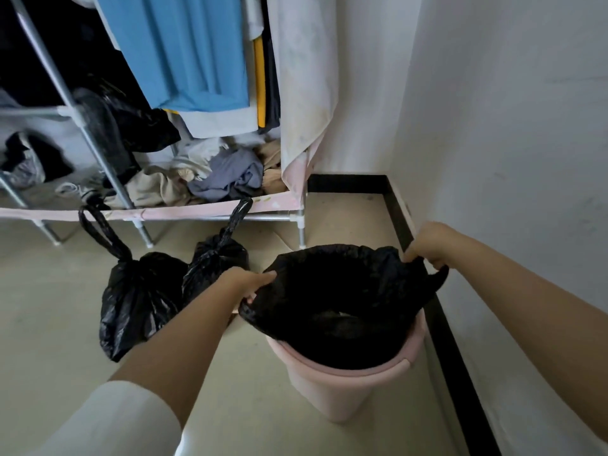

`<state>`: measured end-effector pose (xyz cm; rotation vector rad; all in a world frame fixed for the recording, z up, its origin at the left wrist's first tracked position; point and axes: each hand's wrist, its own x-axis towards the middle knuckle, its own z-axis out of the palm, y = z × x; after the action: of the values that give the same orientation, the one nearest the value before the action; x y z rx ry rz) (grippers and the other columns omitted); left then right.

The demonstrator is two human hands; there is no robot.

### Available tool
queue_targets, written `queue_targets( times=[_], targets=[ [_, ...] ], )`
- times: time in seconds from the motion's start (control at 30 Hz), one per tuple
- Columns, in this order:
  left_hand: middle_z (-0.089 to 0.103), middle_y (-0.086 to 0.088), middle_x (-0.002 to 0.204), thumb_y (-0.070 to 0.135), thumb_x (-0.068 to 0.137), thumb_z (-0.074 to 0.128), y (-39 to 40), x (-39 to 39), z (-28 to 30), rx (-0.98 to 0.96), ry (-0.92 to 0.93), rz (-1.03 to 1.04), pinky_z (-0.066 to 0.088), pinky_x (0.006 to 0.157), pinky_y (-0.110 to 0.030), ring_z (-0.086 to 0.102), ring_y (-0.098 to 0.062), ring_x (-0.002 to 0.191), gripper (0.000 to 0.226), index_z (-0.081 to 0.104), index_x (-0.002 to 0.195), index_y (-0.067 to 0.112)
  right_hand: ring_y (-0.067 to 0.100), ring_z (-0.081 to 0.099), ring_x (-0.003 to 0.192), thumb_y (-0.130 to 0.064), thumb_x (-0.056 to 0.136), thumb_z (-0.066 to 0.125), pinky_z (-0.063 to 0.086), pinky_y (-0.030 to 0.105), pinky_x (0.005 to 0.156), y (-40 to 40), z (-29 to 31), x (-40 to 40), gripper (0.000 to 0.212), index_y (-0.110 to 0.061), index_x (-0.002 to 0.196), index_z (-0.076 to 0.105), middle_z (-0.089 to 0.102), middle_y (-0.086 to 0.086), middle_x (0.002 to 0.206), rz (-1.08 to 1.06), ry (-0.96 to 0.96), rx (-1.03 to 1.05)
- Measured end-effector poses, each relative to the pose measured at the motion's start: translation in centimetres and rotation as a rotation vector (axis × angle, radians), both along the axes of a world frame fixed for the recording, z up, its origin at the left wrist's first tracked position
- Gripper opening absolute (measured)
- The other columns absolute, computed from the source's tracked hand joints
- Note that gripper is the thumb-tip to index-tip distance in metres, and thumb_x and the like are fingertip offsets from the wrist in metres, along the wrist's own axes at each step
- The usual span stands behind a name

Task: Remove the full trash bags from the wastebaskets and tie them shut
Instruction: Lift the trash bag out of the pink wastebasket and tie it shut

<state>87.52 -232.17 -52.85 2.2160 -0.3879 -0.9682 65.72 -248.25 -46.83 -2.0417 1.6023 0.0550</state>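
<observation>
A pink wastebasket point(332, 393) stands on the floor near the right wall. A black trash bag point(339, 291) sits in it, its mouth lifted above the rim and stretched wide. My left hand point(243, 283) grips the bag's left edge. My right hand point(427, 246) grips its right edge, fingers curled round the plastic. Inside the bag only a little pale content shows. Two tied black trash bags lie on the floor to the left: a larger one point(138, 301) and a smaller one point(215, 261), each with a knotted loop handle sticking up.
A metal-framed fabric wardrobe point(108, 166) stands behind, with hanging clothes and a heap of garments on its lower shelf. A white wall point(510, 126) with a black skirting board point(447, 340) runs close along the right. Beige floor point(49, 307) spreads to the left.
</observation>
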Motion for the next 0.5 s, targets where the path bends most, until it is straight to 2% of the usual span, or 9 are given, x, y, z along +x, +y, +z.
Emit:
queue_targets(
  times=[0.07, 0.13, 0.2, 0.27, 0.37, 0.4, 0.43, 0.47, 0.5],
  targets=[
    [0.056, -0.018, 0.076, 0.026, 0.090, 0.059, 0.4, 0.6, -0.7, 0.092, -0.081, -0.048, 0.045, 0.077, -0.032, 0.057, -0.029, 0.080, 0.035, 0.053, 0.073, -0.005, 0.018, 0.036, 0.051, -0.020, 0.092, 0.052, 0.029, 0.023, 0.045, -0.1, -0.7, -0.1, 0.038, -0.008, 0.059, 0.038, 0.040, 0.007, 0.061, 0.059, 0.116, 0.022],
    [0.057, -0.014, 0.051, 0.009, 0.097, 0.044, 0.1, 1.4, -0.9, 0.024, -0.090, 0.009, 0.043, 0.062, -0.031, 0.054, -0.024, 0.054, 0.035, 0.048, 0.064, -0.001, 0.017, 0.035, 0.049, -0.020, 0.096, 0.042, 0.028, 0.023, 0.044, -0.4, -1.2, 0.2, 0.040, -0.007, 0.059, 0.042, 0.040, 0.007, 0.058, 0.045, -0.004, 0.025],
    [0.044, -0.007, 0.027, 0.001, 0.098, 0.031, -0.5, 1.9, -0.4, -0.154, 0.090, 0.196, 0.028, 0.048, -0.026, 0.041, -0.020, 0.029, 0.037, 0.045, 0.064, -0.003, 0.019, 0.035, 0.048, -0.022, 0.099, 0.034, 0.028, 0.025, 0.043, -0.6, -1.0, 0.8, 0.040, -0.001, 0.068, 0.049, 0.040, 0.009, 0.057, 0.008, -0.131, 0.007],
    [0.050, -0.011, 0.039, 0.002, 0.100, 0.023, -1.3, 2.4, 0.4, -0.386, 0.225, 0.330, 0.027, 0.049, -0.026, 0.046, -0.026, 0.033, 0.033, 0.051, 0.087, -0.012, 0.019, 0.038, 0.050, -0.024, 0.100, 0.028, 0.031, 0.027, 0.047, -1.1, -1.1, 1.7, 0.043, 0.005, 0.087, 0.057, 0.042, 0.008, 0.059, 0.012, -0.217, -0.088],
    [0.055, -0.009, 0.032, 0.002, 0.098, 0.024, -2.9, 2.5, 1.2, -0.558, 0.196, 0.430, 0.035, 0.055, -0.024, 0.056, -0.018, 0.029, 0.033, 0.047, 0.074, -0.004, 0.030, 0.052, 0.075, -0.021, 0.101, 0.024, 0.043, 0.035, 0.070, -1.7, -1.5, 2.8, 0.049, 0.012, 0.105, 0.059, 0.057, 0.019, 0.082, 0.006, -0.355, -0.265],
    [0.062, -0.013, 0.043, -0.001, 0.097, 0.026, -3.6, 2.4, 1.3, -0.575, 0.160, 0.458, 0.039, 0.062, -0.024, 0.065, -0.016, 0.043, 0.030, 0.051, 0.081, -0.007, 0.034, 0.055, 0.088, -0.020, 0.101, 0.023, 0.042, 0.035, 0.078, -2.0, -1.6, 3.1, 0.048, 0.012, 0.106, 0.059, 0.060, 0.024, 0.095, 0.002, -0.389, -0.325],
    [0.069, -0.018, 0.067, -0.003, 0.095, 0.027, -3.8, 2.1, 1.2, -0.563, 0.087, 0.445, 0.042, 0.073, -0.027, 0.070, -0.020, 0.071, 0.028, 0.055, 0.098, -0.008, 0.035, 0.055, 0.098, -0.019, 0.101, 0.023, 0.040, 0.034, 0.079, -2.1, -1.8, 3.1, 0.046, 0.011, 0.106, 0.058, 0.061, 0.026, 0.105, -0.004, -0.419, -0.378],
    [0.069, -0.020, 0.096, -0.004, 0.093, 0.028, -4.1, 2.1, 0.5, -0.509, -0.041, 0.417, 0.042, 0.083, -0.031, 0.065, -0.026, 0.097, 0.033, 0.054, 0.114, -0.006, 0.035, 0.055, 0.100, -0.019, 0.101, 0.023, 0.037, 0.031, 0.077, -2.2, -2.0, 3.1, 0.045, 0.009, 0.106, 0.058, 0.060, 0.027, 0.110, -0.015, -0.441, -0.416],
    [0.063, -0.021, 0.117, -0.003, 0.093, 0.030, -4.0, 2.0, -0.2, -0.417, -0.200, 0.355, 0.041, 0.090, -0.033, 0.057, -0.031, 0.112, 0.037, 0.050, 0.124, -0.002, 0.035, 0.054, 0.098, -0.019, 0.101, 0.023, 0.034, 0.029, 0.074, -2.4, -2.2, 3.1, 0.045, 0.008, 0.106, 0.058, 0.060, 0.027, 0.110, -0.024, -0.457, -0.442]
  ],
)
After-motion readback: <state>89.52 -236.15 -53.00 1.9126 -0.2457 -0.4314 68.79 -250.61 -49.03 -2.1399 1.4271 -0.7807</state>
